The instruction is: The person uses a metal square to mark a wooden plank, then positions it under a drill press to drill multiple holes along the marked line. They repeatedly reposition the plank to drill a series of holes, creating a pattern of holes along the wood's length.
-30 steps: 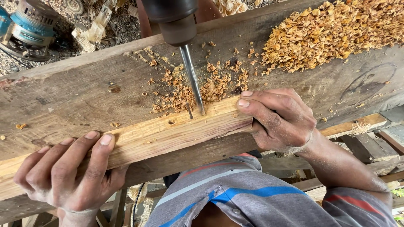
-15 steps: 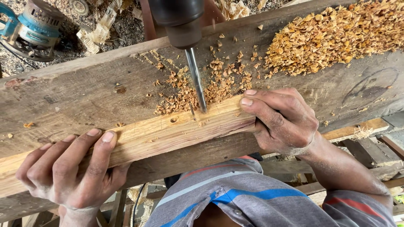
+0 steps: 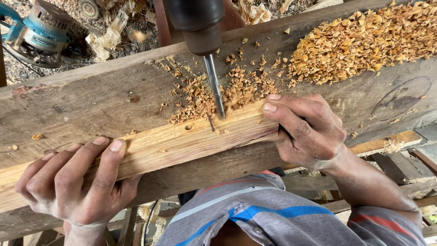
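While the drill bit [image 3: 215, 89] touches the pale wood strip [image 3: 182, 141] on the near edge of the surface [image 3: 82, 100], the left hand [image 3: 75, 182] and right hand [image 3: 305, 130] grip its ends. The strip looks stiff, light and splintery.

Labels: one, a pale band with dark print around the teal-and-grey power tool [image 3: 38, 32], lying on the littered ground at upper left, possibly a maker's plate. Packages, signs, screens: none in sight.
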